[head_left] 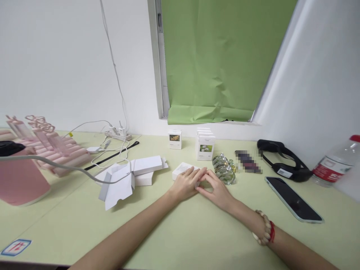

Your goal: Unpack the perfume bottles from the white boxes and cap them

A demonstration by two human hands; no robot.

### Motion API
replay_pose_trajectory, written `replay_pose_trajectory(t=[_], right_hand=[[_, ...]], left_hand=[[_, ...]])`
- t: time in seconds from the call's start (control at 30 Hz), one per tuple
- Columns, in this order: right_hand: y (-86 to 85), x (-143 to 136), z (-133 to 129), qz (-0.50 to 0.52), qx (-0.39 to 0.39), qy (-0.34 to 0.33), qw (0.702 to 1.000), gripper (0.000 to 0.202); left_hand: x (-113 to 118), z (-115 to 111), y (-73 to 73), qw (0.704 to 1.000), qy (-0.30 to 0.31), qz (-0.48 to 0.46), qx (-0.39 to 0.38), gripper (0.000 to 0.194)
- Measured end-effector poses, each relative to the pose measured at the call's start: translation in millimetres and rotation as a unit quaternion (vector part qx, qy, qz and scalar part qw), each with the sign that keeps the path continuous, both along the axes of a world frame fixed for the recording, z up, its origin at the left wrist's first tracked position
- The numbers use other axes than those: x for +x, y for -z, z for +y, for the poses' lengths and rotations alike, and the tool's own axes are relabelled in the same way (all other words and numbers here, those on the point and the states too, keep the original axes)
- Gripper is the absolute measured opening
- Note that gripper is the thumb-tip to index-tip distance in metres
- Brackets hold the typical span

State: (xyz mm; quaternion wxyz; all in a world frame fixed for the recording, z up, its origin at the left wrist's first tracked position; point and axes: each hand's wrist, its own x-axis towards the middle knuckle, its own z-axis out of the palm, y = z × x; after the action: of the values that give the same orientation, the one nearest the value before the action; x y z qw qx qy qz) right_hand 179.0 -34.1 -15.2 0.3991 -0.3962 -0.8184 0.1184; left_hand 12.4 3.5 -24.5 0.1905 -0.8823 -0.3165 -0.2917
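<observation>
A small white box [182, 167] lies flat near the table's middle. My left hand [185, 183] rests palm down over its near right part, fingers stretched out. My right hand [218, 192] meets it from the right, thumb and index finger curved toward each other in a pinch at the box's right end. What that pinch holds is hidden by the fingers. Just right of the hands sit clear, shiny rounded pieces [225, 170] in a row. Behind them stands a row of upright white boxes with a flower picture [206, 148], and a single picture box [174, 139] is further left.
Opened white cartons [120, 183], cables and a power strip [118, 135] are on the left, with pink holders [70, 153] and a pink container [22, 178] beyond. Rightward lie a phone [294, 198], a black headset [289, 167] and a bottle [333, 167]. A blurred card [249, 162] lies between.
</observation>
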Motion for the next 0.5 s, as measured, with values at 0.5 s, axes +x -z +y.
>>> replay_pose_trajectory(t=[0.5], right_hand=[[0.8,-11.4,-5.3,0.021,-0.043,0.073,0.996,0.012]], left_hand=[[2.1,-0.3,1.4,0.999,-0.023,-0.003,0.035,0.044]])
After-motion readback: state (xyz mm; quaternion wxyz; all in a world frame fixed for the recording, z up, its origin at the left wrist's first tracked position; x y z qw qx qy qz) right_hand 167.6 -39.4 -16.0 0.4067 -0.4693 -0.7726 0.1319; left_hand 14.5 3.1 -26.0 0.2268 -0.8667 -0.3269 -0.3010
